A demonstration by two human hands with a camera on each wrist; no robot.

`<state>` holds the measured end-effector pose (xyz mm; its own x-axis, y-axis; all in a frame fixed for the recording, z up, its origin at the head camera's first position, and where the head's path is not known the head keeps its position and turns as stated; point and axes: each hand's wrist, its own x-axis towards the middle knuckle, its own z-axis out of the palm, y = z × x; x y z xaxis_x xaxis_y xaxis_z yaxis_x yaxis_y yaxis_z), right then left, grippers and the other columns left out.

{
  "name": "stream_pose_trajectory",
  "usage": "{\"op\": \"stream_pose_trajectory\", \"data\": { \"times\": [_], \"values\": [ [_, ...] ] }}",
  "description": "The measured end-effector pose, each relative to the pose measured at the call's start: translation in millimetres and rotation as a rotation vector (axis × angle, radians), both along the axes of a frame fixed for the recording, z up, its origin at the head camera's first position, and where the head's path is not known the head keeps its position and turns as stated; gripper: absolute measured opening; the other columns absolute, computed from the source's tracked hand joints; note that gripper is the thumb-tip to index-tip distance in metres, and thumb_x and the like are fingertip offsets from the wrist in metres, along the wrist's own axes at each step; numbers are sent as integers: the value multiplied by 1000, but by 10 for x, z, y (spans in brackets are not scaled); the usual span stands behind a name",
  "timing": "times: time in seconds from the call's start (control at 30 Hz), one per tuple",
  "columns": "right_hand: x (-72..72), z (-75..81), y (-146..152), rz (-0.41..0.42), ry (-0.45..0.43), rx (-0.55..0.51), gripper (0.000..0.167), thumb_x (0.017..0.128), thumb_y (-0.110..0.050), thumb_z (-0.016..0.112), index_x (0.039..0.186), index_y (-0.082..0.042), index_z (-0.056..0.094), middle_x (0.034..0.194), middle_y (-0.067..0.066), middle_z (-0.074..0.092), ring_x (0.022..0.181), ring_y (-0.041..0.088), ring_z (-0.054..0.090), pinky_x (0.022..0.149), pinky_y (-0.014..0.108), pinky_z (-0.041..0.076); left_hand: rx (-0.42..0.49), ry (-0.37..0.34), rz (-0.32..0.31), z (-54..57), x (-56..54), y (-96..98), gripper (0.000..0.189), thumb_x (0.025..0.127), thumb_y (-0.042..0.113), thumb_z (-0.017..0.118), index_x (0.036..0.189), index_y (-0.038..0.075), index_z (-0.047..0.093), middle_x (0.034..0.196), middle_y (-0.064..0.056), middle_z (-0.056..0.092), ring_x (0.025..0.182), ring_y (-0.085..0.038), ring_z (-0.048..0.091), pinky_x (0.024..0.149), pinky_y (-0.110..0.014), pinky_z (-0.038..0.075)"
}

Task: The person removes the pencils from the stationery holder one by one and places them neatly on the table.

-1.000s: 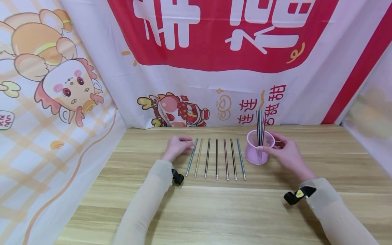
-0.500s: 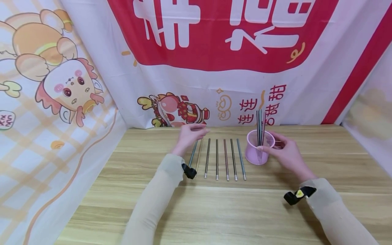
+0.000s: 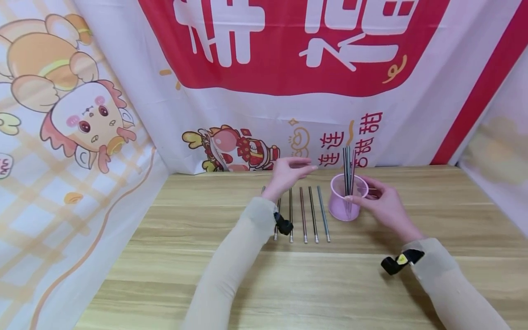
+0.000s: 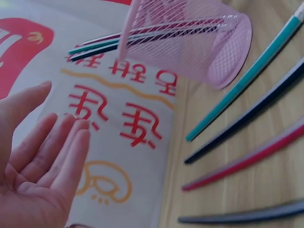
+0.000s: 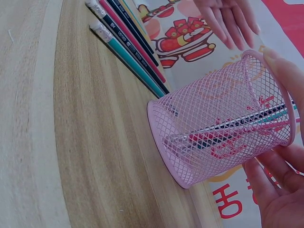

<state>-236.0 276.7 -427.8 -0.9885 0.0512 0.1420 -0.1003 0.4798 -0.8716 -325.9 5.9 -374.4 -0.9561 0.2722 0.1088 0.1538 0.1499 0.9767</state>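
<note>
Several pencils (image 3: pixel 303 215) lie side by side near the table's (image 3: pixel 288 284) far edge; more pencils (image 3: pixel 349 167) lean in the pink mesh cup (image 3: pixel 338 208), just beside the row's right end; right hand (image 3: pixel 383 201) clamps thumb and fingers on its rim; left hand (image 3: pixel 288 175), thumb apart from extended fingers, carries nothing; it has swept rightward toward the cup; probably nothing added by this pass.

Behind the right hand's (image 3: pixel 383 201) grip, the white fabric backdrop (image 3: pixel 247 107) bears red characters 连连 and 甜甜; its red panel (image 3: pixel 284 78) bears cropped white characters. Left of the grip, the slender black pencil (image 5: pixel 133 49) reads "HB", inverted.
</note>
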Motion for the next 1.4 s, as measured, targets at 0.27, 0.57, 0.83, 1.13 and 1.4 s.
{"op": "stream_pose_trajectory", "data": {
  "times": [0.27,0.57,0.83,1.13,1.4],
  "values": [
    [-10,-1,0,7,11,9,88,84,-49,82,153,-8,46,140,18,57,119,32,58,85,11,50,-86,74,-23,-24,17,352,40,85,28,86,120,13,74,105,8,74,95,-6,68,86,-24,58],
    [-8,-21,-14,2,23,-3,86,84,-46,84,152,-7,47,138,19,59,117,33,60,83,10,51,-83,25,17,-171,23,662,37,84,27,86,118,17,76,103,11,74,95,-3,66,92,-26,55],
    [11,-8,-14,5,34,-20,84,86,-43,83,152,-5,46,137,22,59,117,36,60,82,9,51,-71,41,22,-275,13,828,35,85,25,85,116,12,76,103,9,74,92,-2,66,85,-19,56],
    [19,-7,-19,-2,18,-27,85,86,-41,84,152,-6,45,135,22,60,115,34,60,80,10,52,-98,9,12,-359,14,880,33,85,29,84,115,16,77,104,9,75,87,-2,67,77,-18,58],
    [-5,-11,-11,12,49,-32,83,86,-39,84,151,-5,47,136,24,60,115,36,61,80,8,51,-124,23,10,-296,13,867,29,87,24,83,113,14,77,103,6,74,85,-4,67,75,-17,58]
  ]
}}
